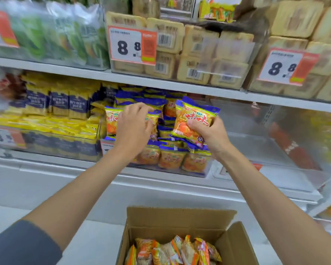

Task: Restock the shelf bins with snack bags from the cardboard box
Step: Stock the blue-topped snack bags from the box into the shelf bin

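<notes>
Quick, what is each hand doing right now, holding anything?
Left hand: fingers curled over an orange bag standing in the shelf bin, apparently gripping it.
Right hand: gripping a raised snack bag by its lower edge.

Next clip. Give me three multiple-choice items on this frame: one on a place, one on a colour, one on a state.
1. Where is the cardboard box? A on the top shelf; B low in the view, in front of the shelf; C inside a bin.
2. The snack bag in the right hand is mainly: A orange with blue ends; B green; C white.
3. The box is: A taped shut; B open and empty; C open, with bags inside.
Key: 1 B, it sits at the bottom of the view; 2 A, its orange front and blue ends show; 3 C, its top is open and bags show within.
</notes>
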A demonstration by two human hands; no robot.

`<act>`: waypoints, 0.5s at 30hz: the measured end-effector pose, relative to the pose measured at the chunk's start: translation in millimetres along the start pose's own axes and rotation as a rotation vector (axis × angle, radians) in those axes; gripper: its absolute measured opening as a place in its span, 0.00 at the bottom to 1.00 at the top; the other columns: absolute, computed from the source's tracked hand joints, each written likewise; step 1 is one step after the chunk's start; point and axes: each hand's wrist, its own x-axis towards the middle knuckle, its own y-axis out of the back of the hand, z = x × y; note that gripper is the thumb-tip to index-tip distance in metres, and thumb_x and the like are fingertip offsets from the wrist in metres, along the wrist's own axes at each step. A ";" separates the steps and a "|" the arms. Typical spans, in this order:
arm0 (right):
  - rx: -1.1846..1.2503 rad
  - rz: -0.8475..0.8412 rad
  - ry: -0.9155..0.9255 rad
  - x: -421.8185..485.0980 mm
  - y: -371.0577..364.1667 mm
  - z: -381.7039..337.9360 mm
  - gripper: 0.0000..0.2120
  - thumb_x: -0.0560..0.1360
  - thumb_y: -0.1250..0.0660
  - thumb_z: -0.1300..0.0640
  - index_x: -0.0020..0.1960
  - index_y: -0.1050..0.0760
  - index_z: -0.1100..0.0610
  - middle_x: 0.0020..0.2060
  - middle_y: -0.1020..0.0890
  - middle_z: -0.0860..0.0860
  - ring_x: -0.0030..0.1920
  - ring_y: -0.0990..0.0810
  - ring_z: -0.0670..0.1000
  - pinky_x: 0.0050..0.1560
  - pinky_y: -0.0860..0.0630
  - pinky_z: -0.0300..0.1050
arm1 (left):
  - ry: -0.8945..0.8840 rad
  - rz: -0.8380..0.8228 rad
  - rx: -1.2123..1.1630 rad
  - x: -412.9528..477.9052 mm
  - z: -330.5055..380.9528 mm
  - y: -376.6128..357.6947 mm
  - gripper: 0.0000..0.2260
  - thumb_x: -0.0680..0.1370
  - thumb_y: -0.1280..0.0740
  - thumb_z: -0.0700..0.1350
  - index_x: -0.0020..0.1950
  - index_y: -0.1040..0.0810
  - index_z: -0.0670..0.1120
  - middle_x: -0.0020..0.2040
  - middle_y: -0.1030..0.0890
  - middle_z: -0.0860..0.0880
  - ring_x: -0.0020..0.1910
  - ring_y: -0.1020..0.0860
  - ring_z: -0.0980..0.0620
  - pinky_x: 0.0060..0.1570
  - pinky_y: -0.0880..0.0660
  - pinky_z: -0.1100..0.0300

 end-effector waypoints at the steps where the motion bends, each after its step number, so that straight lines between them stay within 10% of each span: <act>1: -0.034 -0.011 0.017 15.7 -3.8 3.7 0.16 0.68 0.23 0.62 0.50 0.26 0.55 0.42 0.17 0.51 0.36 0.17 0.44 0.34 0.22 0.37 | -0.032 -0.014 0.062 7.5 -7.0 -6.6 0.12 0.77 0.35 0.44 0.61 0.24 0.48 0.59 0.24 0.49 0.59 0.28 0.45 0.59 0.33 0.49; 8: -0.073 -0.142 -0.084 96.0 -34.9 28.7 0.13 0.72 0.27 0.63 0.55 0.24 0.60 0.33 0.17 0.47 0.30 0.19 0.40 0.31 0.25 0.32 | -0.189 0.124 0.232 16.4 -32.1 -40.4 0.12 0.77 0.36 0.46 0.60 0.22 0.48 0.57 0.21 0.48 0.57 0.26 0.46 0.56 0.37 0.51; 15: -0.252 -0.124 0.101 113.1 -31.7 49.2 0.44 0.56 0.16 0.51 0.67 0.33 0.46 0.59 0.19 0.51 0.58 0.19 0.48 0.57 0.21 0.47 | -0.211 0.167 0.181 11.3 -35.2 -46.8 0.13 0.78 0.39 0.47 0.61 0.22 0.48 0.58 0.21 0.49 0.58 0.27 0.47 0.59 0.38 0.51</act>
